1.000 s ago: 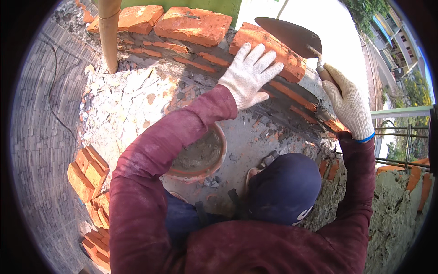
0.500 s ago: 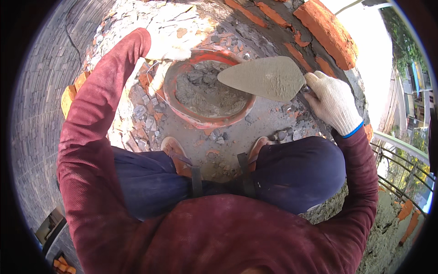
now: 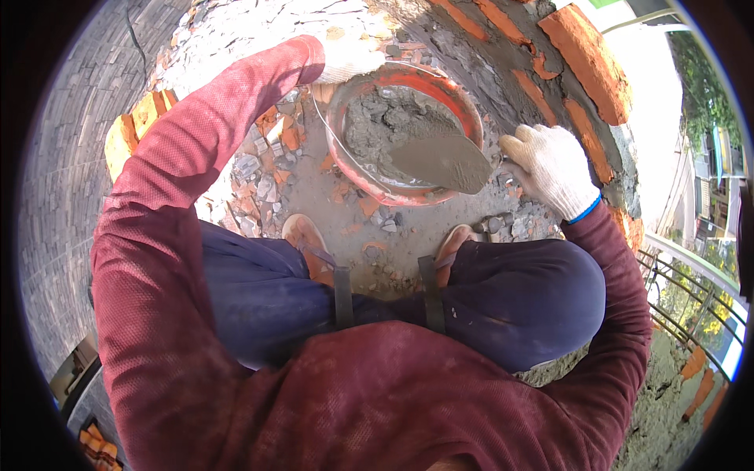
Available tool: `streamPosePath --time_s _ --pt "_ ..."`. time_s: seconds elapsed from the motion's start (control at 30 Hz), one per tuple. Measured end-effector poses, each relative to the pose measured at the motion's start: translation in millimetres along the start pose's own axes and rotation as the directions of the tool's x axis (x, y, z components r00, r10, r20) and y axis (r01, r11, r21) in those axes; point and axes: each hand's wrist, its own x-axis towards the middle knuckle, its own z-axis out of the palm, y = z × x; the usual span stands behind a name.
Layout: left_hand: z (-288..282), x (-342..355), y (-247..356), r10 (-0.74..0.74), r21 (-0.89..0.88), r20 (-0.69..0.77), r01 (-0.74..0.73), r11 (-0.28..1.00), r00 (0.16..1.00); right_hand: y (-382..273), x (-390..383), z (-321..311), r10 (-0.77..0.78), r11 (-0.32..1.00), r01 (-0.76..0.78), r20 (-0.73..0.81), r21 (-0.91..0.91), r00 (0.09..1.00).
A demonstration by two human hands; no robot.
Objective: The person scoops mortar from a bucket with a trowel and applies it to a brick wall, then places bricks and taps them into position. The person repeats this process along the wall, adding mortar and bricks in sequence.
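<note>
My gloved left hand [image 3: 345, 63] grips the upper left of a red bucket [image 3: 469, 106] at its rim or wire handle; which of these is unclear. Grey wet mortar [image 3: 381, 118] fills much of the bucket. My right hand [image 3: 546, 165], in a white glove with a blue cuff, is closed on a trowel's handle at the bucket's right. The trowel blade [image 3: 448, 163] lies low over the right part of the mortar, coated in grey, its tip in or on it.
A brick wall [image 3: 585, 63] with mortar runs along the upper right. Loose bricks [image 3: 126, 133] stand at the left beside rubble [image 3: 267, 173]. Steel bars [image 3: 671, 302] and a rough mortared surface [image 3: 667, 392] are at the lower right. My sandalled feet are below the bucket.
My left hand left the wall's top brick for the bucket. The trowel went from above the wall to over the bucket, then lower into the mortar. The view tilted downward.
</note>
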Motion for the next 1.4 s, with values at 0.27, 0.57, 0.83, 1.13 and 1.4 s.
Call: streamPosePath --time_s 0.27,0.57,0.83,1.13,1.4 --pt "-8.0 7.6 42.8 -0.201 -0.046 0.258 0.22 0.974 0.945 -21.5 -14.1 56.5 0.039 0.982 -0.028 -0.054 0.187 0.998" --pt "-18.6 -7.9 31.5 -0.082 -0.281 0.105 0.109 0.954 0.991 -47.6 -50.0 107.5 0.361 0.598 -0.443 0.269 0.668 0.893" --pt "5.1 10.6 -13.6 0.039 -0.431 -0.088 -0.073 0.899 0.995 -52.6 -93.3 106.0 0.742 0.15 -0.626 0.331 0.765 0.583" --pt "-39.6 13.3 -53.5 -0.271 -0.79 0.129 0.264 0.554 0.954 -23.9 -133.3 103.1 0.872 0.092 -0.597 0.225 0.797 0.434" --pt "-57.5 7.8 -66.3 -0.345 -0.83 0.188 0.337 0.445 0.919 16.6 -137.6 68.3 0.724 -0.307 -0.459 0.518 0.834 0.455"
